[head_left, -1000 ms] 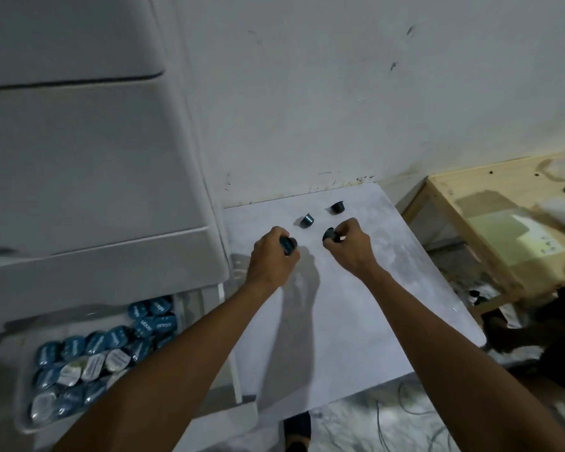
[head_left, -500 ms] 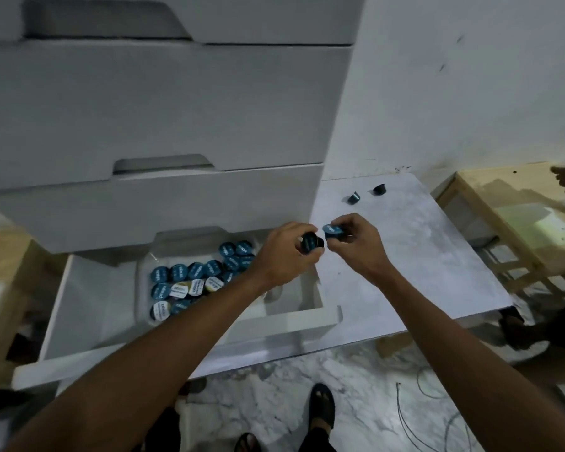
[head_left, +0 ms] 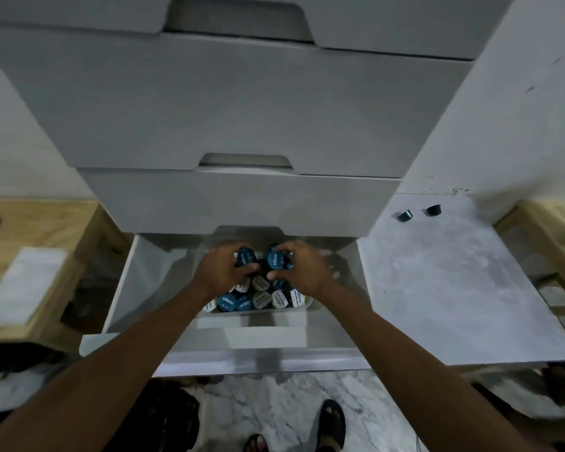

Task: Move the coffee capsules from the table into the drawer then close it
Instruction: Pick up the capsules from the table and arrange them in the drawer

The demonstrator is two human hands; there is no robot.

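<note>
The bottom drawer (head_left: 150, 282) of a white cabinet stands pulled out. Inside it a clear tray (head_left: 310, 305) holds several blue-lidded and pale-lidded coffee capsules (head_left: 235, 301). My left hand (head_left: 224, 270) is over the tray, closed on a blue capsule (head_left: 244, 257). My right hand (head_left: 302, 265) is beside it, gripping another blue capsule (head_left: 275, 260). Two dark capsules stay on the white table (head_left: 454, 288) to the right: one lying on its side (head_left: 405, 215), one upright (head_left: 433, 210).
Closed cabinet drawers (head_left: 242, 109) rise above the open one. Wooden furniture (head_left: 30, 230) stands left with a white pad on it, and a wooden frame (head_left: 542, 230) right of the table. My sandalled feet (head_left: 331, 425) stand on the marble floor below the drawer front.
Both hands have carried their capsules from the table leftward to above the drawer tray. The view has swung left so the drawer is centred.
</note>
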